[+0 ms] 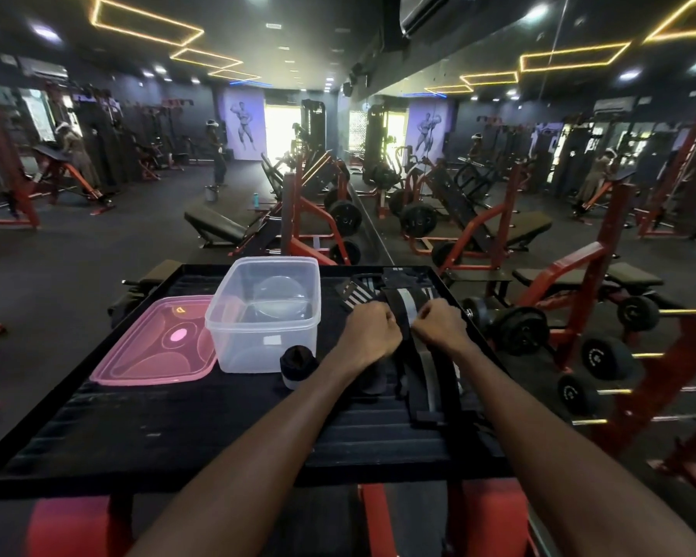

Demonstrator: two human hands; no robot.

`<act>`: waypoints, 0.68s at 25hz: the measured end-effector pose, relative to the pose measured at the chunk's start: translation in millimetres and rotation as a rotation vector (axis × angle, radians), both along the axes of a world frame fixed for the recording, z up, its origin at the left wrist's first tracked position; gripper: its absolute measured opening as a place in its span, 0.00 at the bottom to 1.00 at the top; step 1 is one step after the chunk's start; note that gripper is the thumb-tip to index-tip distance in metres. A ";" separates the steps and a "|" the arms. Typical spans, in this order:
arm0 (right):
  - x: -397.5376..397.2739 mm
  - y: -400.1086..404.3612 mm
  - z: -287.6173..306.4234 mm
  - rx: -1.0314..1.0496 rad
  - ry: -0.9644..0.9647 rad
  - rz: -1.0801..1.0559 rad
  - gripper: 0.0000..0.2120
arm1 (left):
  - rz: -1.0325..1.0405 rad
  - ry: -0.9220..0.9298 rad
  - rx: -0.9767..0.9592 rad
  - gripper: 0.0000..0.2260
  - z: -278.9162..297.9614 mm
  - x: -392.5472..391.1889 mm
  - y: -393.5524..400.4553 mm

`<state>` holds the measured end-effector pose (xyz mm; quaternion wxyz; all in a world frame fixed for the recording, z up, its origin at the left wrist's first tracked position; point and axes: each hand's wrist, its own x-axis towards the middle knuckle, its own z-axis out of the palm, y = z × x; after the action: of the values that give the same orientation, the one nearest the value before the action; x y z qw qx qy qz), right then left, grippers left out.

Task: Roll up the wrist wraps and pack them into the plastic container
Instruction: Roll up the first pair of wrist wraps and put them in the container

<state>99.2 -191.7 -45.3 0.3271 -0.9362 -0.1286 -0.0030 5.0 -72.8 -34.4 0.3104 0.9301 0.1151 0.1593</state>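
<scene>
A black wrist wrap with a grey stripe [426, 379] lies stretched toward me on the black tray [177, 428]. My left hand [372, 329] and my right hand [438, 325] both grip its far end, fingers curled, one on each side. Beyond them lie more striped wraps [358, 293], unrolled. A rolled black wrap [298, 365] stands upright in front of the clear plastic container [266, 315], which looks empty. The wrap's middle is partly hidden under my wrists.
A pink lid [157, 347] lies flat left of the container. The tray sits on a red frame [372, 520]. Dumbbells on a rack [603, 355] stand close on the right. Benches and machines fill the gym beyond, with people far off.
</scene>
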 end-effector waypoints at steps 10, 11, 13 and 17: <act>29.0 -15.6 -24.1 -0.144 0.155 -0.134 0.32 | -0.055 0.233 -0.190 0.11 -32.2 25.3 2.0; 30.5 -16.5 -23.7 -0.132 0.151 -0.118 0.30 | -0.054 0.237 -0.231 0.10 -31.6 27.2 1.0; 30.2 -17.5 -24.9 -0.095 0.167 -0.111 0.27 | -0.050 0.249 -0.280 0.05 -30.8 30.4 -1.6; 34.2 -18.5 -31.4 0.104 0.260 -0.119 0.25 | -0.037 0.248 -0.388 0.06 -36.0 35.3 -7.7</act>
<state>133.4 -210.2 -76.6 0.3881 -0.9166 -0.0290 0.0921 40.3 -80.5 -70.4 0.4697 0.8675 0.1635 0.0131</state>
